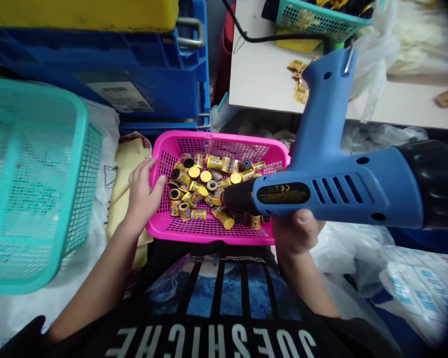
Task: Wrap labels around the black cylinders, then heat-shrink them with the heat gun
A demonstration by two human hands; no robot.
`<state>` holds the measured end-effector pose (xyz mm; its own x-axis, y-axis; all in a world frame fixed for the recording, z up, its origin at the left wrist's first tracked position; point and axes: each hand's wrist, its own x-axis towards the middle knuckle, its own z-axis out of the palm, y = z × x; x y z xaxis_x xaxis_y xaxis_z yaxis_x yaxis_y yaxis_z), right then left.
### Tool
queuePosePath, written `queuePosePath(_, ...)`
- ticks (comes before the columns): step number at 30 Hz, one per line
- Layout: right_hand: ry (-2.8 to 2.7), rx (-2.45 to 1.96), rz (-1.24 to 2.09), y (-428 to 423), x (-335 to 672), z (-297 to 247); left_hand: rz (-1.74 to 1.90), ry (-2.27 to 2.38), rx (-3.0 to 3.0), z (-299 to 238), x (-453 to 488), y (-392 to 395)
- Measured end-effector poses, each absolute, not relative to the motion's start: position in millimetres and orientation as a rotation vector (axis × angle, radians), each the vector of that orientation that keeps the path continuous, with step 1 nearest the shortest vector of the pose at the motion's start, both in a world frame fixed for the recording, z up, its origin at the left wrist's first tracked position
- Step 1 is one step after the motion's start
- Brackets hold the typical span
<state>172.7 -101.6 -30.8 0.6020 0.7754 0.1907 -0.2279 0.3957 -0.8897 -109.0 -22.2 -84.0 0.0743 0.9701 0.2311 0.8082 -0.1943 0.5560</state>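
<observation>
A pink mesh basket rests on my lap, holding several small yellow-and-black cylinders. My left hand grips the basket's left rim, fingers curled over the edge. My right hand is closed under the body of a blue heat gun. The gun lies sideways with its handle pointing up and away. Its dark nozzle hangs just above the cylinders at the basket's right side.
A large teal basket stands at the left, with a blue crate behind. A white table at the back right carries another teal basket, loose yellow wrappers, a black cable and plastic bags.
</observation>
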Motion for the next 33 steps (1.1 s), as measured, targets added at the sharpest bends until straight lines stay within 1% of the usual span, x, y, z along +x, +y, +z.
queuePosePath(6,-0.580,-0.975,0.548,-100,173,-32,0.798,1.780,2.115,-85,-108,-21)
queuePosePath(10,-0.607,-0.986,0.664,-104,182,-27,0.802,1.780,2.133,-86,-109,-21)
queuePosePath(17,-0.587,-1.026,0.715,-116,188,-26,0.787,1.788,2.156,-87,-109,-21)
queuePosePath(22,-0.579,-1.029,0.666,-119,192,-32,0.772,1.791,2.160,-85,-108,-21)
queuePosePath(27,-0.605,-1.003,0.526,-110,194,-30,0.777,1.800,2.163,-86,-109,-22)
queuePosePath(33,-0.620,-1.020,0.564,-108,194,-31,0.765,1.815,2.163,-87,-109,-21)
